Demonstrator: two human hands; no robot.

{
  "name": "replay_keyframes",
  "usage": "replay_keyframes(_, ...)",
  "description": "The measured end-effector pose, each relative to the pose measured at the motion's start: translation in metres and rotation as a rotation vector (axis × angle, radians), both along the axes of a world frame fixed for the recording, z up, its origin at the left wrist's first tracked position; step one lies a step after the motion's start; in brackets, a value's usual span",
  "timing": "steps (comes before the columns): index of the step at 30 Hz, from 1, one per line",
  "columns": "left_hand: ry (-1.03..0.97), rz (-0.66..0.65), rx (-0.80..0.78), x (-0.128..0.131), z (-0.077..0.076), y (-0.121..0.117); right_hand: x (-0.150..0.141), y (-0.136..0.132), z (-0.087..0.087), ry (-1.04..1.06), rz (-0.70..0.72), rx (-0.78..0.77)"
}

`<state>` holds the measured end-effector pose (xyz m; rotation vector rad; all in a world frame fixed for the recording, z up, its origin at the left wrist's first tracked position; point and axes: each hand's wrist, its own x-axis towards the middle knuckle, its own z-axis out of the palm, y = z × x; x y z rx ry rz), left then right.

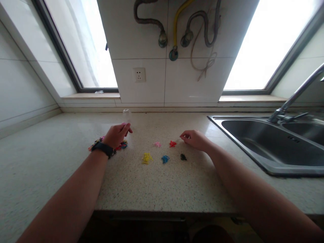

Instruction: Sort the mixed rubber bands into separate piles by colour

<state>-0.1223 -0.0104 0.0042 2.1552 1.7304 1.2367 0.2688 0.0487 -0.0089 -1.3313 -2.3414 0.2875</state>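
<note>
My left hand (117,133), with a dark watch (102,148) on its wrist, is above a mixed pile of small coloured bands (123,145). Its fingers are drawn together, and what they hold, if anything, is hidden. Just beyond it stands a clear cup (127,115). My right hand (194,139) rests low over the counter with fingertips pinched, right of a small red pile (172,144). Whatever is in that pinch is too small to make out. Separate little piles lie between the hands: pink (157,144), yellow (146,158), blue (165,159) and black (183,157).
The speckled counter (157,189) runs to a tiled wall with a socket (139,75) and pipes above. A steel double sink (253,135) with a faucet (280,113) is set in at the right. The counter's front edge is near me.
</note>
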Motion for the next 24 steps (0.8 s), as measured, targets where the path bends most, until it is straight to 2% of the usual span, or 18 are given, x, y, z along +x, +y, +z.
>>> replay_keyframes(7, 0.223, 0.13, 0.116, -0.008, 0.034, -0.019, 0.002, 0.007, -0.004, -0.025, 0.002, -0.007)
replay_keyframes(10, 0.28, 0.236, 0.141, -0.021, 0.04, -0.021, 0.003, 0.01, -0.007, -0.041, 0.004, 0.002)
replay_keyframes(14, 0.372, 0.324, 0.027, -0.048, 0.029, -0.01, 0.004, 0.013, -0.008, -0.06, 0.007, -0.002)
replay_keyframes(18, 0.455, 0.306, -0.203, -0.072, 0.011, 0.003, 0.005, 0.012, -0.007, -0.075, 0.021, -0.004)
replay_keyframes(24, 0.436, 0.265, -0.341, -0.081, -0.006, 0.008, 0.006, 0.013, -0.007, -0.086, 0.037, -0.015)
